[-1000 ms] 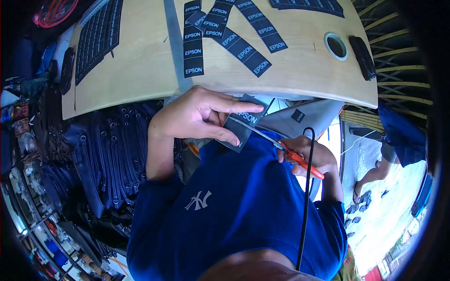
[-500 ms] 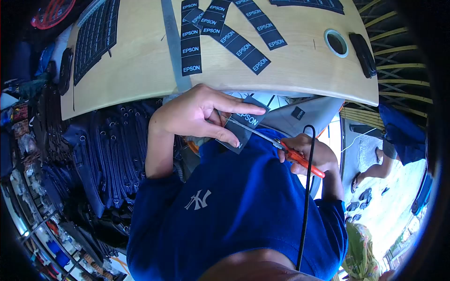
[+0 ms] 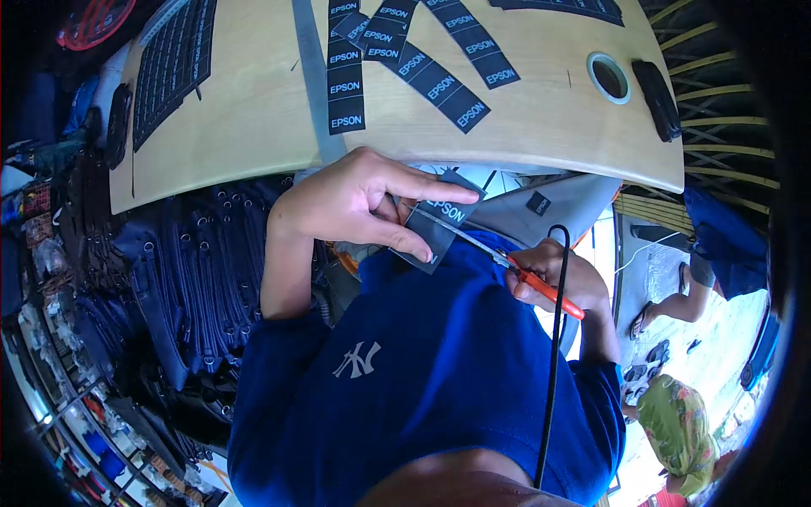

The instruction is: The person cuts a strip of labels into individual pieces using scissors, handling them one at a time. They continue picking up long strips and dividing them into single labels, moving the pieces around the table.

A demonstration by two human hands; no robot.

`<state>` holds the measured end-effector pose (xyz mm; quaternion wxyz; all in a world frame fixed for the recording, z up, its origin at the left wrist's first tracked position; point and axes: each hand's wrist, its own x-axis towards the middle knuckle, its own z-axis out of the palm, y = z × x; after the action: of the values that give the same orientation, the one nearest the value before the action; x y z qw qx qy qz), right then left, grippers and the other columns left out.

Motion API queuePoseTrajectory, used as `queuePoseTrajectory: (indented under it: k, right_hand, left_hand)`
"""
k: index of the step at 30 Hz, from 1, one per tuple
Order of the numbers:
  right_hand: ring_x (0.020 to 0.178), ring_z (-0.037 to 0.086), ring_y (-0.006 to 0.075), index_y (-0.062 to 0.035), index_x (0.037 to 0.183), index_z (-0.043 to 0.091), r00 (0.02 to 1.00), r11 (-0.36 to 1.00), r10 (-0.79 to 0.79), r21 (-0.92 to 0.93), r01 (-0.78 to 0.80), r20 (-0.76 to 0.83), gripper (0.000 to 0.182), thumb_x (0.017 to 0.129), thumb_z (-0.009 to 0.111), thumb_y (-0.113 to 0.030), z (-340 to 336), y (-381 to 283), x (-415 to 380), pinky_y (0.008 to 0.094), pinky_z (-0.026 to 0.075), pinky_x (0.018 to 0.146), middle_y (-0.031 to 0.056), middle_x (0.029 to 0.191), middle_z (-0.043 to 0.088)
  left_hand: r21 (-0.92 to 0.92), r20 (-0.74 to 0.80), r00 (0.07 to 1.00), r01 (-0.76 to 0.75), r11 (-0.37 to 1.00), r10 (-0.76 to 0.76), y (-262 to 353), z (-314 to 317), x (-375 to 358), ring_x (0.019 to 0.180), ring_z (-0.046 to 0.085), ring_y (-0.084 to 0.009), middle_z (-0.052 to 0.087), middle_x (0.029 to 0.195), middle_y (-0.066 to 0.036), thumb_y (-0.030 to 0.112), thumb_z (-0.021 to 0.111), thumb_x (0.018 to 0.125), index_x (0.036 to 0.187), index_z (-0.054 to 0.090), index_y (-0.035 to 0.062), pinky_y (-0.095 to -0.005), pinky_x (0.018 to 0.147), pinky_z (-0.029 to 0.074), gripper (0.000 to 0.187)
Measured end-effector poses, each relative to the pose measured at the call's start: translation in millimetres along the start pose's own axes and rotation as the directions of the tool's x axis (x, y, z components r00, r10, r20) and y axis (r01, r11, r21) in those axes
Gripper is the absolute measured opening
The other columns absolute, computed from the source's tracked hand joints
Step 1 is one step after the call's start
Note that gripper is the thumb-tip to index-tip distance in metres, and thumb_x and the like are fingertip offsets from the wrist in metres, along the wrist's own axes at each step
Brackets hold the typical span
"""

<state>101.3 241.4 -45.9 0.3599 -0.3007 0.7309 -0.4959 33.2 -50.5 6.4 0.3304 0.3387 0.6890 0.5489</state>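
Observation:
Between the thumb and fingers of my left hand (image 3: pixel 359 203) is a black EPSON strip (image 3: pixel 440 232), held just off the table's near edge. My right hand (image 3: pixel 553 275) grips orange-handled scissors (image 3: pixel 545 290), whose blades lie across the strip below its upper EPSON print. The blades look closed or nearly closed on it; the exact gap is too small to tell. On the table (image 3: pixel 253 127), several EPSON strips (image 3: pixel 441 86) lie partly overlapping near the far side.
A larger printed sheet (image 3: pixel 176 72) lies at the table's left. A round hole (image 3: pixel 608 78) and a black bundle (image 3: pixel 655 100) are at its right. Dark blue straps (image 3: pixel 203 279) hang at left. Other people are partly visible at right, one in green patterned clothing (image 3: pixel 677 431).
My hands and the scissors are almost where they were, with the blades and strip shifted only slightly. The person in green at lower right shows more fully.

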Motion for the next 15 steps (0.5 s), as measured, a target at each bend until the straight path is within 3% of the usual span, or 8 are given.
queuePoseTrajectory:
  k: [2,12,15]
  right_hand:
    - [0.045,0.048,0.0264,0.0021,0.072,0.057,1.000,1.000,-0.002,-0.008,0.002,-0.013,0.056,0.084,0.057,-0.053,0.2,-1.6,-0.4,0.0379,0.037,0.048,0.0105,0.051,0.046]
    - [0.042,0.041,0.0233,0.0019,0.068,0.055,0.999,0.999,0.024,-0.030,-0.025,-0.028,0.044,0.083,0.066,-0.038,-3.5,-6.3,1.8,0.0358,0.032,0.046,0.0093,0.049,0.041]
    - [0.044,0.040,0.0213,0.0011,0.069,0.055,0.995,0.996,0.094,0.001,-0.094,-0.021,0.043,0.082,0.067,-0.038,-4.2,-2.6,0.0,0.0347,0.032,0.047,0.0088,0.050,0.041]
  left_hand:
    - [0.024,0.030,0.999,0.041,0.999,-0.041,2.6,-2.3,-0.1,0.064,0.062,-0.0053,0.068,0.084,-0.008,0.002,0.076,0.070,0.123,0.057,0.0104,-0.0190,0.057,0.053,0.057]
    - [0.032,-0.011,0.996,0.084,0.996,-0.083,3.8,-3.6,-0.4,0.066,0.061,-0.0043,0.068,0.083,-0.007,0.002,0.076,0.069,0.123,0.056,0.0105,-0.0190,0.059,0.053,0.059]
    - [0.058,-0.009,0.989,0.146,0.988,-0.146,8.0,-11.9,-3.8,0.073,0.062,-0.0058,0.067,0.092,-0.009,-0.001,0.075,0.069,0.124,0.055,0.0083,-0.0201,0.064,0.054,0.059]
